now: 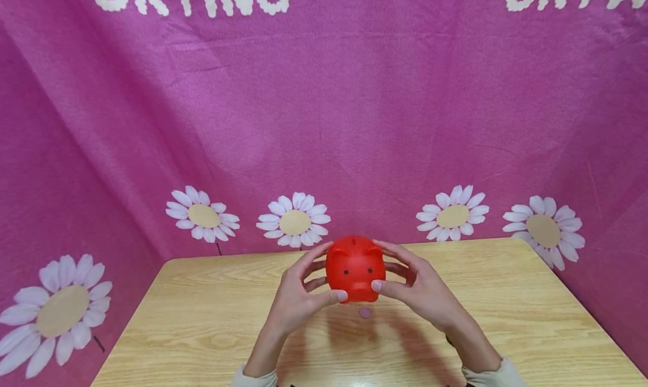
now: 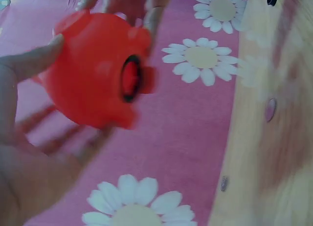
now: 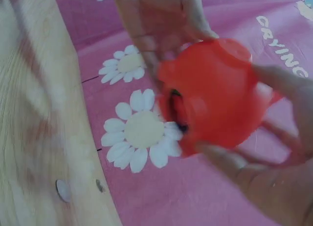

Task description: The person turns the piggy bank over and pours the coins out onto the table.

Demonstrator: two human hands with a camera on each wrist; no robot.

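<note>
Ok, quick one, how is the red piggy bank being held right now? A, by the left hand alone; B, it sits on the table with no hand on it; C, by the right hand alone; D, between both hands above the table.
D: the left hand and the right hand each curl fingers and thumb round one side of the red piggy bank, which is lifted clear of the wooden table, its shadow below it.

A light wooden table (image 1: 212, 314) with rounded corners stands against a pink cloth with daisies. Directly on the table lies one small round pinkish coin (image 1: 364, 312), near the middle of it.
</note>
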